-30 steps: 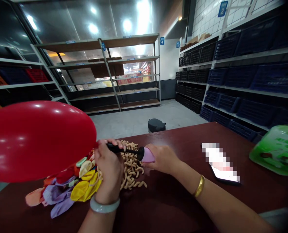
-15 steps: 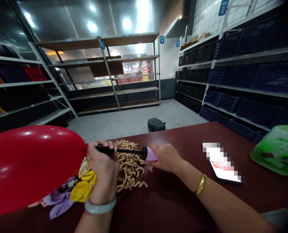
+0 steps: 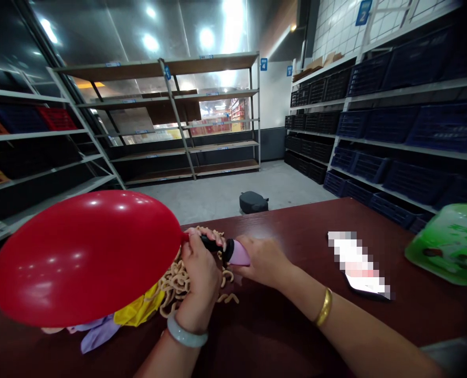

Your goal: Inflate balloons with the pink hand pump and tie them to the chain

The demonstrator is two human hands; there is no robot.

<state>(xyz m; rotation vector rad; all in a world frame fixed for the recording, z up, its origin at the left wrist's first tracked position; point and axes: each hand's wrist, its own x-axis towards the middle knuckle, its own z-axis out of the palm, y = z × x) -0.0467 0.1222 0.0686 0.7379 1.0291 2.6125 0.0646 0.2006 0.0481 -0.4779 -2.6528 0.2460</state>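
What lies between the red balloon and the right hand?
In the head view, the left hand and the black part of the balloon pump it holds lie between the red balloon and the right hand, which grips the pump's pink part.

pump (image 3: pixel 239 253) partly hidden in right hand (image 3: pixel 264 260)

Balloon (image 3: pixel 87 257) — smooth, glossy rubber; tabletop (image 3: pixel 296 226) — faintly shiny, wood-like.

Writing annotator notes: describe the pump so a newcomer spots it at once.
Start at the dark red table in the foreground. Above it, the left hand, beside a big red balloon, grips the pump by its black part, and the right hand by its pink end. Straight and two-coloured, it differs from the oval balloon and the loose tan curls.
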